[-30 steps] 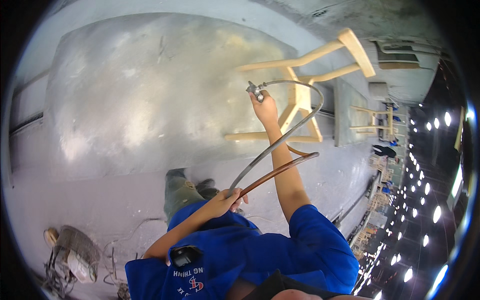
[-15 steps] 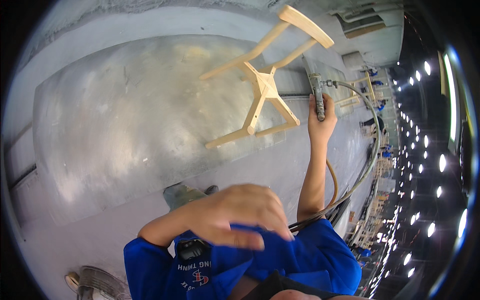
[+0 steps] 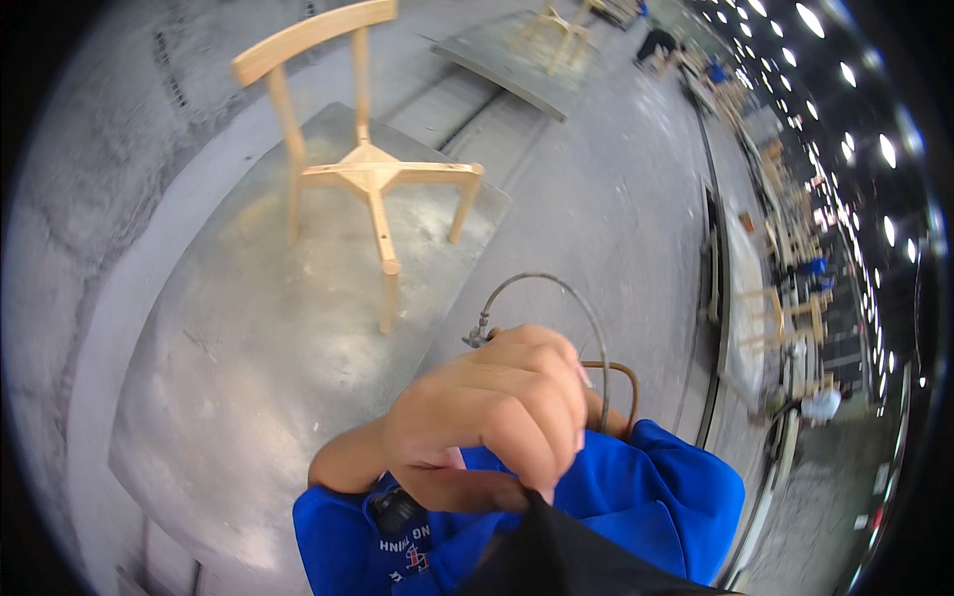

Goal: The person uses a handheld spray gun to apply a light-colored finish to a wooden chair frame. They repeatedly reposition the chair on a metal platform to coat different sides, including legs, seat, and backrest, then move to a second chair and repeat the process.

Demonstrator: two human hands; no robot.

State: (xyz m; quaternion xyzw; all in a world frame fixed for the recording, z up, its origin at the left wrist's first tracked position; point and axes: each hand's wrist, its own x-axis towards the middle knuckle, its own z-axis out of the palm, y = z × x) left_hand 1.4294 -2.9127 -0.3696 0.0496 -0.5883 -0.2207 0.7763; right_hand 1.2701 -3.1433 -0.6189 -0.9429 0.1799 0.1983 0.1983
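One hand (image 3: pixel 492 417), which I could not tell for left or right, had swung up close under the camera with fingers (image 3: pixel 537 447) curled together, hiding the metal spray nozzle's grey hose (image 3: pixel 556 288) beyond the knuckles, while the bare wooden chair frame (image 3: pixel 363 174) stood well beyond them.

Furniture workshop, bare wooden chair frame (image 3: pixel 363 169) on grey platform (image 3: pixel 248 358), more unfinished chairs (image 3: pixel 790 318) along concrete floor (image 3: pixel 616 219)

- The tool behind the raised hand (image 3: pixel 492 412) is almost wholly covered; only a metal fitting (image 3: pixel 478 336) shows just left of the knuckles.
- The other hand is hidden from view.
- The grey hose (image 3: pixel 556 288) and brown hose (image 3: pixel 626 382) are lost behind the hand.
- Chairs (image 3: pixel 785 318) far right of the hand are too small to be made out.
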